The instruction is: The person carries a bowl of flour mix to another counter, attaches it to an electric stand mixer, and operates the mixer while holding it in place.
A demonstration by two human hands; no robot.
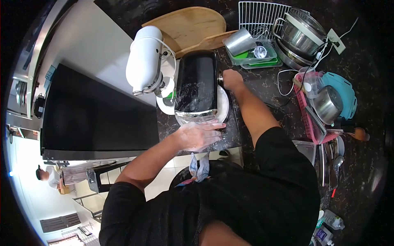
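A black stand mixer point(198, 80), dusted with white powder, stands on the dark counter in front of me. Under its head, a clear cover point(195, 119) and a pale round rim point(223, 102) show in part; what lies inside is hidden. My left hand point(196, 136), floury on its back, rests against the near end of the cover with its fingers stretched out. On the mixer's right side, my right hand point(232, 79) is closed around a silver knob point(221, 78).
A white stand mixer point(144, 61) is close on the left, before a wooden board point(188, 26). Metal pots point(301, 37), a pink basket point(305, 110) and loose cables are on the right. A black-topped appliance point(98, 119) fills the left. Another person point(51, 177) is far off.
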